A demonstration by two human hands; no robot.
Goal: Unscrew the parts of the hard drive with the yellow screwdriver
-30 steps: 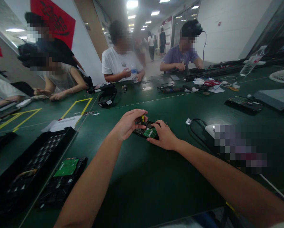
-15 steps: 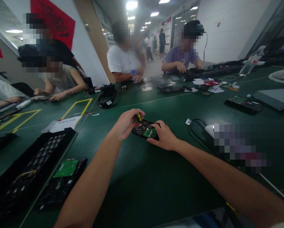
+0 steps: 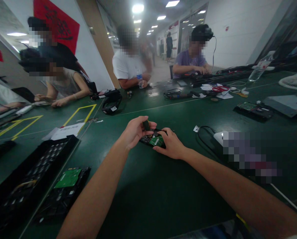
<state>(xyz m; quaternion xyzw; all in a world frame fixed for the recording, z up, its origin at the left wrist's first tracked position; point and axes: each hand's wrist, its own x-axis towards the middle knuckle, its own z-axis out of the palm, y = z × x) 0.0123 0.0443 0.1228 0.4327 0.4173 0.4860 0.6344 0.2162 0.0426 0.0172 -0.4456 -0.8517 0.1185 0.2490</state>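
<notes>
A black hard drive with a green circuit board [image 3: 155, 140] lies on the green table [image 3: 148, 189] in front of me. My left hand [image 3: 135, 132] is closed round a small screwdriver [image 3: 146, 124], whose tip stands on the drive's far end. My right hand [image 3: 170, 144] rests on the drive's right side with fingers curled over its edge, holding it down. Part of the drive is hidden under both hands.
A black tray [image 3: 26, 179] and another drive with a green board [image 3: 67, 182] sit at the near left. A black cable [image 3: 205, 137] lies to the right. Several people work across the table amid tools, cables and a water bottle [image 3: 259, 68].
My left hand has turned the screwdriver between its fingers; the yellow band on the handle no longer shows. Both hands and the drive stay in place.
</notes>
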